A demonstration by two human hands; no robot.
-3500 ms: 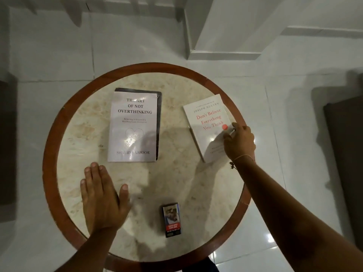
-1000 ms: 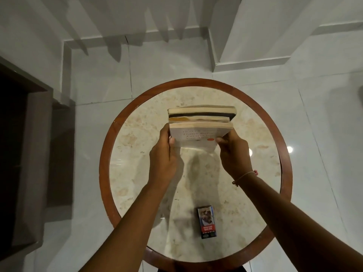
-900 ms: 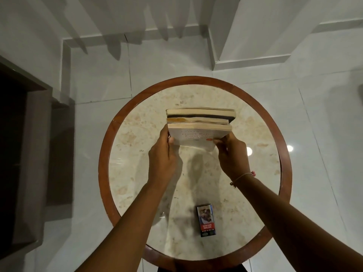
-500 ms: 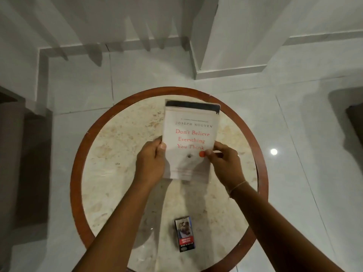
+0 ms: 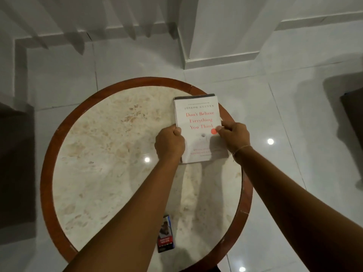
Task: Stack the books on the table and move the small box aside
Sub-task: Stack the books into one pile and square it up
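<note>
A round table (image 5: 59,146) with a red-brown wooden rim and a pale, mottled stone top fills the middle of the view, standing on glossy white floor tiles (image 5: 275,75) that carry a few bright light reflections. On the far right part of the tabletop, close to the rim, lies the stack of books (image 5: 196,114), its top cover white with the red title "Don't Believe Everything You Think" and the author's name above it; a dark edge of a book underneath shows along the far side of the stack. Both hands are closed on this stack: the left hand (image 5: 170,143) clasps its left edge near the lower corner, thumb lying on the cover, and the right hand (image 5: 234,135) pinches the right edge, fingertips (image 5: 219,128) pressed beside the small red dot on the cover. A thin band (image 5: 240,149) circles the right wrist. Whether the stack rests fully on the table or is held just off it cannot be told. The small box (image 5: 166,235), with a picture and a red panel on its face, lies well apart from the grip, on the near side of the tabletop towards the person, partly hidden by the left forearm.
</note>
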